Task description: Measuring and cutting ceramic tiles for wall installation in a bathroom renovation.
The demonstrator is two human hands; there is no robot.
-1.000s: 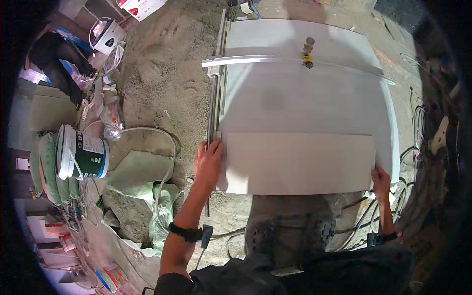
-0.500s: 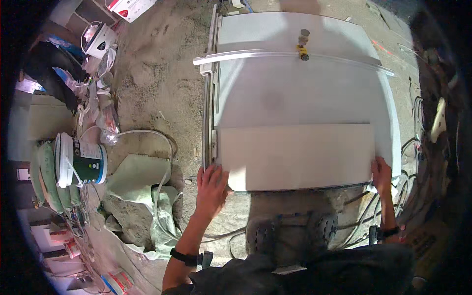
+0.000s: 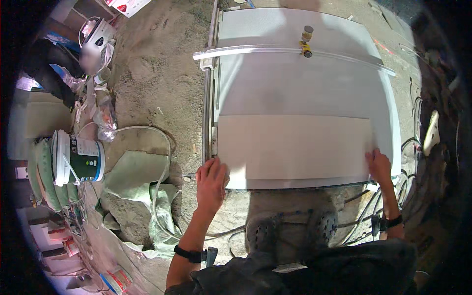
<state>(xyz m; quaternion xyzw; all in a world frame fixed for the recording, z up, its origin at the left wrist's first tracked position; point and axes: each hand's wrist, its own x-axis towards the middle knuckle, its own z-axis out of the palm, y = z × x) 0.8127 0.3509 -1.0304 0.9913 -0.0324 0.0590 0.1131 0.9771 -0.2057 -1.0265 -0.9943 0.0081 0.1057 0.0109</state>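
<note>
A flat, pale rectangular tile (image 3: 295, 147) lies on a larger white board (image 3: 295, 88), lengthwise across its near part. My left hand (image 3: 211, 179) is at the tile's near left corner, its fingers bent over the edge beside a metal rail (image 3: 208, 113). At the opposite short end, my right hand (image 3: 379, 167) has its fingers curled against the tile's right edge; its fingertips are slightly blurred. Across the far part of the board runs a silver guide bar (image 3: 265, 49), carrying a yellow and black fitting with a round knob (image 3: 306, 46).
On the left stand a dark green and white bucket (image 3: 81, 158), stacked green sacks (image 3: 46, 172) and a pale green sheet (image 3: 137, 177) with grey material. A hose (image 3: 147, 129) curves over the dusty floor. Cables (image 3: 408, 182) lie at right. A person in dark clothes (image 3: 51, 69) is at far left.
The tile has slid away from me on the board, baring a strip along the near edge. Both my hands moved slightly forward with it. The whole view has also shifted a little.
</note>
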